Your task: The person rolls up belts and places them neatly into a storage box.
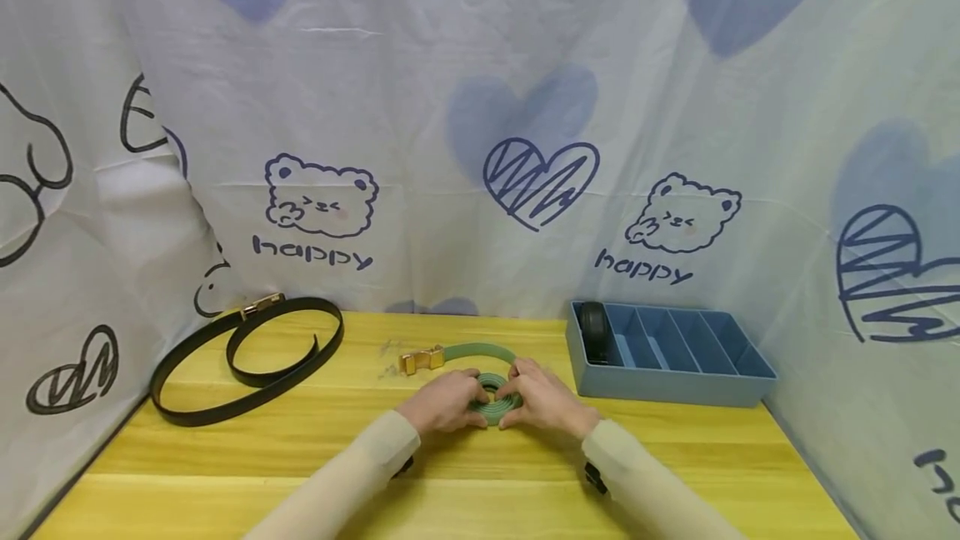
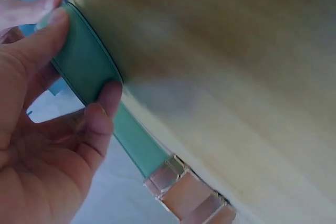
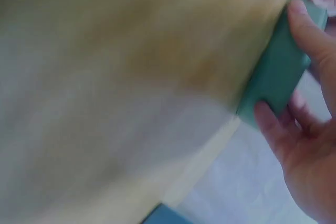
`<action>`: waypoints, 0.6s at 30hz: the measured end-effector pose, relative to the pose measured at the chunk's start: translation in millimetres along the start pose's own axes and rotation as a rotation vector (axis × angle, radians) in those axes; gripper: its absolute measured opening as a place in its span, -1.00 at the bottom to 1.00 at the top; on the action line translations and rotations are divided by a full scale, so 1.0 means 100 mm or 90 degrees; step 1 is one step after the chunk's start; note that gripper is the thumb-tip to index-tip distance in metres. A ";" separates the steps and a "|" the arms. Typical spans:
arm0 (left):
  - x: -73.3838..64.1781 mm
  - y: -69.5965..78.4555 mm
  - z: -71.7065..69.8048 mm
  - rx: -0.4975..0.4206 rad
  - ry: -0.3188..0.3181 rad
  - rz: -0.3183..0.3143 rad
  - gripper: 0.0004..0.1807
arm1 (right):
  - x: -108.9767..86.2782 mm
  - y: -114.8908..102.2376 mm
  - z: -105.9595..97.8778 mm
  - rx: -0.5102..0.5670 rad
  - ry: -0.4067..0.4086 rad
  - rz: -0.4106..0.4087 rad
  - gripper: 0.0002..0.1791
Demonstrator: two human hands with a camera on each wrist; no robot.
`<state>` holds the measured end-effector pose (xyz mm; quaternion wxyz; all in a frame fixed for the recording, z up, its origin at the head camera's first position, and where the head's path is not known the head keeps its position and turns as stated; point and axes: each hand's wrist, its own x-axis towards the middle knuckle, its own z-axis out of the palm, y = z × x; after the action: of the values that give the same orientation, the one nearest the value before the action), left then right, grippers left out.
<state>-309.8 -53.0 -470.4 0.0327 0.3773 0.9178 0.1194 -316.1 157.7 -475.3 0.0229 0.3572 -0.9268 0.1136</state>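
Note:
A green belt (image 1: 492, 417) stands on edge on the table, wound into a flat coil with a small hole in its middle. My left hand (image 1: 447, 401) grips the coil from the left, and my right hand (image 1: 551, 400) holds its right side. From behind the coil, a loose length curves away to the left and ends in a gold buckle (image 1: 422, 360). In the left wrist view, thumb and fingers pinch the green strap (image 2: 86, 56), its buckle (image 2: 191, 195) lying beyond. The right wrist view has fingers and thumb on the coil's outer face (image 3: 275, 72).
To the left lies a loosely looped black belt (image 1: 217, 415) with a metal buckle. At the back right stands a blue-grey divided box (image 1: 667, 386), a rolled black belt (image 1: 595, 330) in its leftmost compartment. A printed cloth (image 1: 450, 215) hangs behind the yellow wooden table (image 1: 495, 498).

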 end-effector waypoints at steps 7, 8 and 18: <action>-0.02 -0.10 -0.02 -0.027 -0.037 0.003 -0.59 | 0.05 0.07 -0.08 0.008 -0.052 -0.040 -0.52; -0.02 -0.10 -0.03 -0.029 -0.037 -0.001 -0.60 | 0.05 0.07 -0.08 0.004 -0.050 -0.040 -0.52; 0.01 0.03 0.04 0.032 0.009 -0.050 -0.66 | 0.07 -0.03 0.00 -0.061 0.021 -0.018 -0.52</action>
<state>-307.5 -49.6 -474.0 0.0213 0.3409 0.9347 0.0980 -319.0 151.0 -473.8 0.0568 0.3665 -0.9257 0.0744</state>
